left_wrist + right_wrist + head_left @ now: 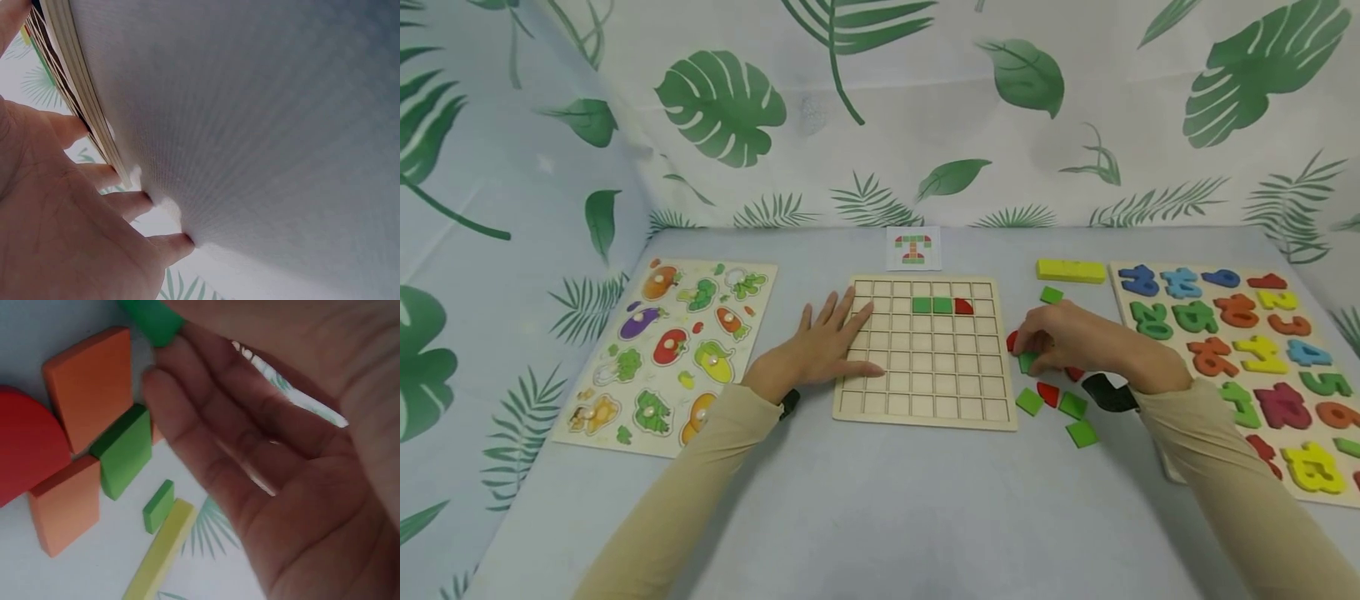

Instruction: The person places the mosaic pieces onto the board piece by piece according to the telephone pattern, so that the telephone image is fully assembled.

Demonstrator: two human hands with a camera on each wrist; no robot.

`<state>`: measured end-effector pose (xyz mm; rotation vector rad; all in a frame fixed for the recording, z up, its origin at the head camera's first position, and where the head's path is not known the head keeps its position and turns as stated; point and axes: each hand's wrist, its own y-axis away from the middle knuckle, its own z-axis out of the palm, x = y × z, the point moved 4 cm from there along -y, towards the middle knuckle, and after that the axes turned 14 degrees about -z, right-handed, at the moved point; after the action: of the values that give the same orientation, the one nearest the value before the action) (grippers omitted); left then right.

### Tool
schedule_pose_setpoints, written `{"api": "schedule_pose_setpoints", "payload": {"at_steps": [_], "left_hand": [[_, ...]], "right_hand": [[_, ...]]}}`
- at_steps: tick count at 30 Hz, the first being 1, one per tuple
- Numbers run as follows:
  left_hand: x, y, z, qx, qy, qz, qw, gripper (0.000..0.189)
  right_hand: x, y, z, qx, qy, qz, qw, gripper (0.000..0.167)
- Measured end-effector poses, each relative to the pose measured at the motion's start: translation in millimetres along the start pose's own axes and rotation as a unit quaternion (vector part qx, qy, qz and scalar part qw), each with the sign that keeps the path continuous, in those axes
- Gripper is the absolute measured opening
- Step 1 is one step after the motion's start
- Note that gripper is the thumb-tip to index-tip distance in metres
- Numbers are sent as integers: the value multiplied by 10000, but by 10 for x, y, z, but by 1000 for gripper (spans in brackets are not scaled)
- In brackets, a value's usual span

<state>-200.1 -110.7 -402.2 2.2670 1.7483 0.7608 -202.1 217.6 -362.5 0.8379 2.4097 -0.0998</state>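
Observation:
A wooden grid board point(925, 423) lies flat in the middle, with two green square tiles point(921, 305) and a red quarter-round tile point(963, 307) in a row in its upper cells. My left hand point(816, 350) rests spread over the board's left edge, thumb and fingertips on the grid. In the left wrist view some fingers of the left hand point(81, 206) reach past the board's edge point(81, 81). Right of the board, my right hand point(1075, 337) pinches a green square tile point(156, 322) between thumb and fingers, low among the loose pieces.
Loose green tiles point(1082, 433), red pieces point(1048, 394) and orange tiles point(65, 506) lie around the right hand. Behind them is a yellow bar point(1071, 271). A pattern card point(913, 262) stands behind the board. A vegetable puzzle point(647, 350) lies left, a number puzzle point(1217, 287) right.

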Motion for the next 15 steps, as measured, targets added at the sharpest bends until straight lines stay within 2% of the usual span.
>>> {"api": "schedule_pose_setpoints", "payload": {"at_steps": [9, 15], "left_hand": [[4, -23, 20, 17, -52, 43, 10000, 103], [-4, -17, 18, 34, -19, 13, 10000, 103]], "right_hand": [[47, 37, -20, 252, -5, -96, 9996, 25], [-58, -76, -93, 144, 7, -296, 9995, 23]]}}
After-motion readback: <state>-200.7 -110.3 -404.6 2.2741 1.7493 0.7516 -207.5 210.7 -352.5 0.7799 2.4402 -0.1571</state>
